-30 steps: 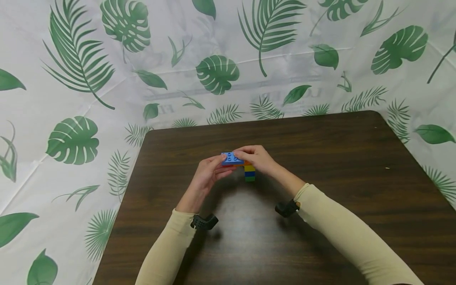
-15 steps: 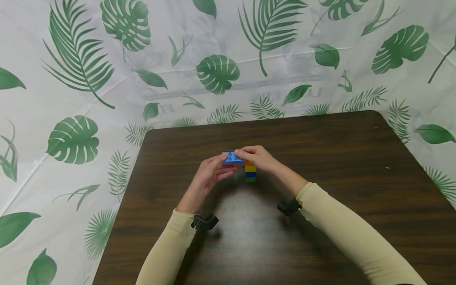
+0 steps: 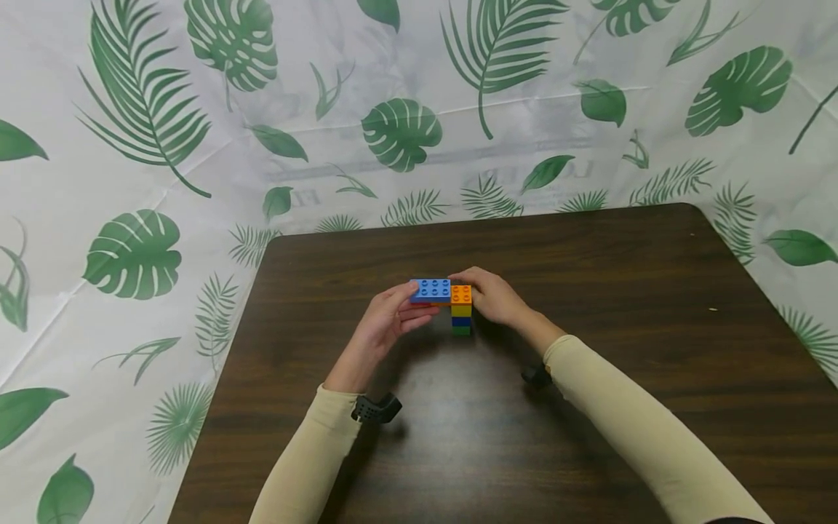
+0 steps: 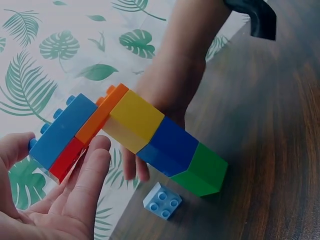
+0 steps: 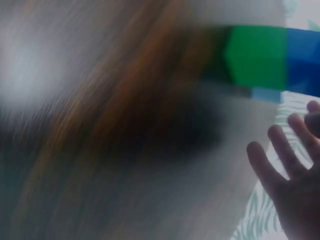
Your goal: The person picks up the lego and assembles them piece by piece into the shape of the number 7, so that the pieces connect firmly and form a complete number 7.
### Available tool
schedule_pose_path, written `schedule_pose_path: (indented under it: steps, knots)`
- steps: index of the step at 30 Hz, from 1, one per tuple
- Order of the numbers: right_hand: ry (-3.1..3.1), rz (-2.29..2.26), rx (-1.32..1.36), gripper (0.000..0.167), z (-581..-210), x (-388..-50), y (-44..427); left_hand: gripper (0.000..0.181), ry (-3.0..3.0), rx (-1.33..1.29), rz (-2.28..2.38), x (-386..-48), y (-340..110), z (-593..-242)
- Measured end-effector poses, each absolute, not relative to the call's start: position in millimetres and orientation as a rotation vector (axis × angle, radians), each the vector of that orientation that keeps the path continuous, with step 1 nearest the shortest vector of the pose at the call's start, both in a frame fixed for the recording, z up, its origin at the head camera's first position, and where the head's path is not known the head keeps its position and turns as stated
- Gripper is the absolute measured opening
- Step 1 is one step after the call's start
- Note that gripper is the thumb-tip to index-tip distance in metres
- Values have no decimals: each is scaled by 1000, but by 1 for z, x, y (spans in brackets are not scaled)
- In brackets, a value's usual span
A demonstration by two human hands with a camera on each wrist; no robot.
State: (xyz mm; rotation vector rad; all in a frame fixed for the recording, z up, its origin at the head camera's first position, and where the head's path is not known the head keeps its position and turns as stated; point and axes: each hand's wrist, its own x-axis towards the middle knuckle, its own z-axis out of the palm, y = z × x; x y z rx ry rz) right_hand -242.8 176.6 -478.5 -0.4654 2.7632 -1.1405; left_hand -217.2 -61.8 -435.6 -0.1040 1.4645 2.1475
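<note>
Leaving blue brick (image 3: 431, 290), right hand (image 3: 499, 295), fingers apart (left hand (image 3: 382, 319) still pinching it).

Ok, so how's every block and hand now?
Long blue block, studs up
Red block, under long blue
Orange block, partly covered
Yellow block, under orange
Dark blue block, under yellow
Green block, under dark blue
Small blue block, not held
Left hand, gripping long blue block
Right hand, empty, fingers spread

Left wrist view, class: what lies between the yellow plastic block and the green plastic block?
A dark blue plastic block, touching the yellow block and the green block; the left wrist view shows this.
</note>
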Motion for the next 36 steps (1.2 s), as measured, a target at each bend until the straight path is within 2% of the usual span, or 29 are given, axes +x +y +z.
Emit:
schedule_pose_path:
  steps: [7,15,18,24,28,36]
  knots:
    - [2811,-711,-550,58,-486,-238,177,49,1450,-80,2159,-216,-61,-433]
    - [2939,-679,-596,38,-492,-238,182,44,1464,-34,2153,-216,-61,-434]
    - [2991,-657,-545,36,-493,-237,186,41,1481,-12,2144,-216,-60,-435]
    - [2980,-808,-428,23,-497,-237,197,40,1498,1,2138,-217,-60,-437]
    - [2907,-961,-348,23,-499,-237,206,41,1501,9,2140,-217,-60,-438]
    - [2882,-977,-318,32,-500,-235,215,41,1510,-2,2137,-216,-61,-439]
